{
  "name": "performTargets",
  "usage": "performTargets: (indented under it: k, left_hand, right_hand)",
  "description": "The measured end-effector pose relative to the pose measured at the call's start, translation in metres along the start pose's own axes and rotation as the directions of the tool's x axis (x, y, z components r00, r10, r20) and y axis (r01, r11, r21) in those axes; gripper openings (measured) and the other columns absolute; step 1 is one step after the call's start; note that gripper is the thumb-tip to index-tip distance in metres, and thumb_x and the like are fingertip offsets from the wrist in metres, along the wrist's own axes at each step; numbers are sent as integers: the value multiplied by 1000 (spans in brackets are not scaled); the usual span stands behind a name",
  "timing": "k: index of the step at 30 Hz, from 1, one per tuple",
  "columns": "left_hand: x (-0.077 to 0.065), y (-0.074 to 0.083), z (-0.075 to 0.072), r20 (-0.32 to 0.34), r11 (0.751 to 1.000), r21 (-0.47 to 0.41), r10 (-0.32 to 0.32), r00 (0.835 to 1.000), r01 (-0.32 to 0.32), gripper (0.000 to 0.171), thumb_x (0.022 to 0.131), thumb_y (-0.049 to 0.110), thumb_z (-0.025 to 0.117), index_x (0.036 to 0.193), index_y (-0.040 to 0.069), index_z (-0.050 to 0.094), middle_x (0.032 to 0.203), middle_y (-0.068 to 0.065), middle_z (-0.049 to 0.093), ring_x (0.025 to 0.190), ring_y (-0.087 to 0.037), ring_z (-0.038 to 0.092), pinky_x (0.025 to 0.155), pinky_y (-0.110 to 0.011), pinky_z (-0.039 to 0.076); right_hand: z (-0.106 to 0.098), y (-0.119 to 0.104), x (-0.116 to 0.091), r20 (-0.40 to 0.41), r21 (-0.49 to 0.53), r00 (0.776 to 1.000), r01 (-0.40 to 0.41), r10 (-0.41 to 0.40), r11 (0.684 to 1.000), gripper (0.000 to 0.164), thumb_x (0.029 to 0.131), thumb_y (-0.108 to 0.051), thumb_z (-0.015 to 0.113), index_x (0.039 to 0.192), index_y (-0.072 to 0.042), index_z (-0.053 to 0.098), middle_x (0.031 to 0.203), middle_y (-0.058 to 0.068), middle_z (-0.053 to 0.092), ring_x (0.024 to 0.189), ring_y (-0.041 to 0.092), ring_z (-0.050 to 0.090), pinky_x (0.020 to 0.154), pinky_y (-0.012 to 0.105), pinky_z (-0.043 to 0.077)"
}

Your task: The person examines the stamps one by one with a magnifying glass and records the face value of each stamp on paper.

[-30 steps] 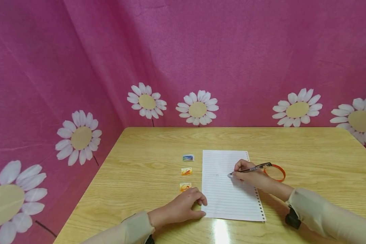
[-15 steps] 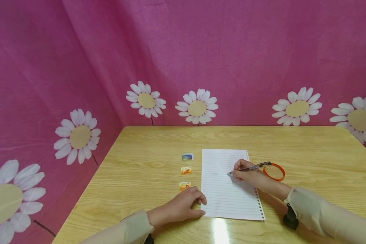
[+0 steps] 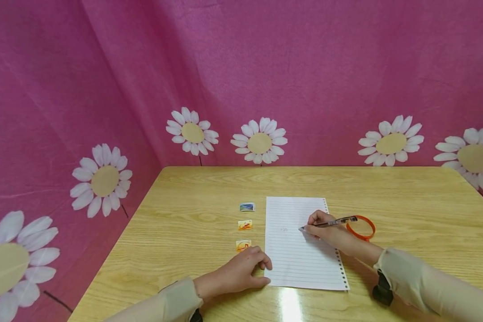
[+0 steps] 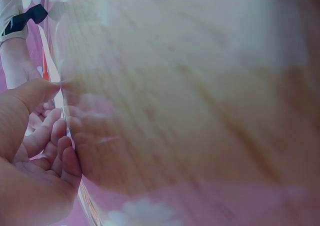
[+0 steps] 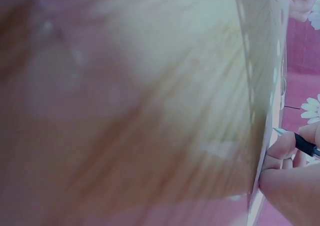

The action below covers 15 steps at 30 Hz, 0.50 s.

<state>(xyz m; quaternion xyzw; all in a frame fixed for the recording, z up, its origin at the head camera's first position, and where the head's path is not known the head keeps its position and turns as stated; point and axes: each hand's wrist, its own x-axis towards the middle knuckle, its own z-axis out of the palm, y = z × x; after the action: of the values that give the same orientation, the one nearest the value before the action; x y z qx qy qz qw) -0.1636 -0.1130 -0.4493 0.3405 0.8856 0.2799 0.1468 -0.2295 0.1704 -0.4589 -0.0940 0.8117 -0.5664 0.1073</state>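
Observation:
My right hand (image 3: 329, 231) pinches a dark, partly clear pen (image 3: 338, 221) between thumb and fingers. Its tip is at the lined sheet of paper (image 3: 298, 264), to the right of some small faint handwriting (image 3: 283, 229). In the right wrist view the dark front part of the pen (image 5: 305, 145) and its pale tip show beyond the fingers. My left hand (image 3: 241, 270) rests at the sheet's lower left edge, thumb and fingertips touching it or the table beside it. The left wrist view shows its loosely bent fingers (image 4: 55, 141) against the surface, holding nothing.
Left of the paper lie a blue stamp-like card (image 3: 247, 206), a yellow one (image 3: 244, 225) and another yellow one (image 3: 243, 243), partly behind my left hand. An orange-red ring (image 3: 373, 228) lies beyond my right wrist. A pink flowered cloth (image 3: 306, 80) hangs behind the wooden table (image 3: 193, 214).
The head view has shifted very slightly. Against the paper, both hands and the pen keep nearly the same places.

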Motion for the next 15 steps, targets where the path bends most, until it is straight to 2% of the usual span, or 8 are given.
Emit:
performTargets:
  k: [15]
  left_hand:
    - [-2, 1, 0, -3, 1000, -8, 9, 1000, -9, 16, 88, 20, 72, 101, 14, 63, 92, 6, 52, 88, 1, 45, 84, -15, 41]
  right_hand:
    - [-1, 0, 0, 27, 5, 1000, -5, 5, 1000, 19, 89, -7, 65, 95, 4, 50, 70, -7, 50, 62, 3, 46, 56, 18, 40]
